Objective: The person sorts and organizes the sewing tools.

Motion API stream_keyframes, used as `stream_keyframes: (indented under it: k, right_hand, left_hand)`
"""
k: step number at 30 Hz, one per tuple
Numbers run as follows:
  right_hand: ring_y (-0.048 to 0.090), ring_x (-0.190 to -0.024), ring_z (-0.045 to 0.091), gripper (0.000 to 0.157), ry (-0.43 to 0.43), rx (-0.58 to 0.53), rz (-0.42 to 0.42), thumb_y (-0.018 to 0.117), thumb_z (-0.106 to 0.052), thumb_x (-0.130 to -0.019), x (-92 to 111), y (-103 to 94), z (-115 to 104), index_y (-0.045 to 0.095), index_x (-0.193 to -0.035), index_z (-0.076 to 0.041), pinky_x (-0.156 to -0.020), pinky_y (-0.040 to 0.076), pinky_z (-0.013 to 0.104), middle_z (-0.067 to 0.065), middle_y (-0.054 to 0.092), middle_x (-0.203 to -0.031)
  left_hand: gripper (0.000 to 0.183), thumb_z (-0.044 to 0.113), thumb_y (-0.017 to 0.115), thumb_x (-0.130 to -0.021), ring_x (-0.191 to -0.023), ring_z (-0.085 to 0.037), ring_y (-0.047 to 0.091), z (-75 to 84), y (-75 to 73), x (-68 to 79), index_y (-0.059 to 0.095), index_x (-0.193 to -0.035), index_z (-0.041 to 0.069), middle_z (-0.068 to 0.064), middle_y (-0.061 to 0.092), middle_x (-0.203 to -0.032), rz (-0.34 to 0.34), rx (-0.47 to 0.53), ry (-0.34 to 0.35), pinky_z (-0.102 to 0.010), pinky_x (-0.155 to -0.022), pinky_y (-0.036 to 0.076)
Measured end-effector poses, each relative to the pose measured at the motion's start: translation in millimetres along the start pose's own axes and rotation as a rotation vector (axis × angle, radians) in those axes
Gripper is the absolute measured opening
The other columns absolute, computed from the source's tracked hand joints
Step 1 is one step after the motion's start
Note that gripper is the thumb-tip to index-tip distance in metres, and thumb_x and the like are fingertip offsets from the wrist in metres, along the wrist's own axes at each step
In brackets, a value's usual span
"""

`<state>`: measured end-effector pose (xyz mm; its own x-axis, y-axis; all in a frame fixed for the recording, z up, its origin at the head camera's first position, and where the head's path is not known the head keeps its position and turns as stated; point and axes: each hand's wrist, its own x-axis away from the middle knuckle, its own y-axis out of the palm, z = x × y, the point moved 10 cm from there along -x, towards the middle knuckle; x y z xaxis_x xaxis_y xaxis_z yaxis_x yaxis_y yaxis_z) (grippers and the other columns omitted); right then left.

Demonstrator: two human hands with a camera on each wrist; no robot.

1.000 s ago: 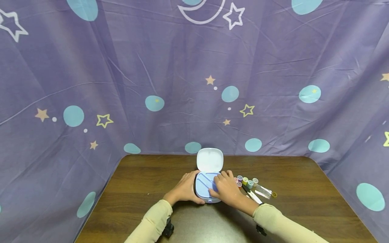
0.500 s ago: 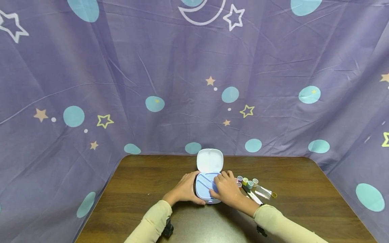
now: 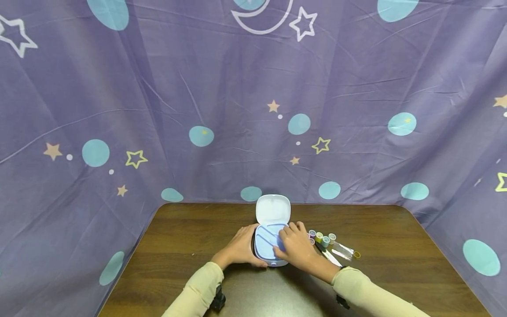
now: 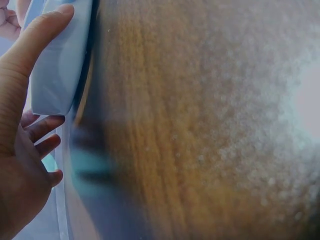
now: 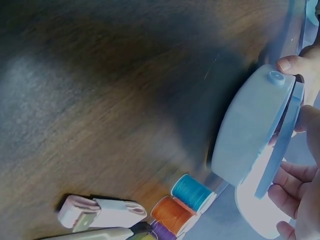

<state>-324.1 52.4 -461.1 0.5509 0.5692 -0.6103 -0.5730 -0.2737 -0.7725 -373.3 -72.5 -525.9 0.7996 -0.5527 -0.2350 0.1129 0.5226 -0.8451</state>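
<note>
Blue tray [image 3: 266, 243], pinched in the right hand [image 3: 298, 246], tilts up from the white box [image 5: 250, 125], whose left side the left hand [image 3: 240, 246] grips.

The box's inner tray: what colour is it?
The tray is light blue; the head view shows it best.

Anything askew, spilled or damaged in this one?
Yes, one thing: the blue tray sits askew. The right wrist view shows it tilted in the hinged box, with a gap along the rim. The right hand grips it, so this is probably just handling. I see no spill or damage.
</note>
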Motion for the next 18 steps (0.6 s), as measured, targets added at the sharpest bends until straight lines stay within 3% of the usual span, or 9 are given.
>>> stream_keyframes:
  k: [13, 18]
  right_hand:
    - [0.053, -0.078, 0.025, 0.036, 0.020, -0.029, 0.070, 0.076, -0.043, -0.076, 6.1, -22.3, 17.6, 0.062, -0.079, -0.011, -0.085, 0.045, 0.051, 0.002, 0.059, -0.074]
    - [0.055, -0.080, 0.026, 0.035, 0.058, -0.059, 0.059, 0.076, -0.042, -0.076, 9.1, -26.9, 30.6, 0.063, -0.080, -0.010, -0.085, 0.044, 0.052, 0.003, 0.061, -0.075]
  left_hand:
    - [0.118, 0.054, 0.096, -0.054, -0.133, -0.031, 0.051, -3.1, 1.0, 0.6, 0.043, -0.147, 0.003, -0.011, 0.055, -0.143, 0.001, 0.025, -0.015, -0.051, -0.115, 0.038]
    - [0.116, 0.053, 0.097, -0.054, -0.131, -0.031, 0.052, -3.3, 0.5, 0.9, 0.045, -0.145, 0.004, -0.010, 0.057, -0.140, 0.017, 0.040, 0.001, -0.051, -0.114, 0.039]
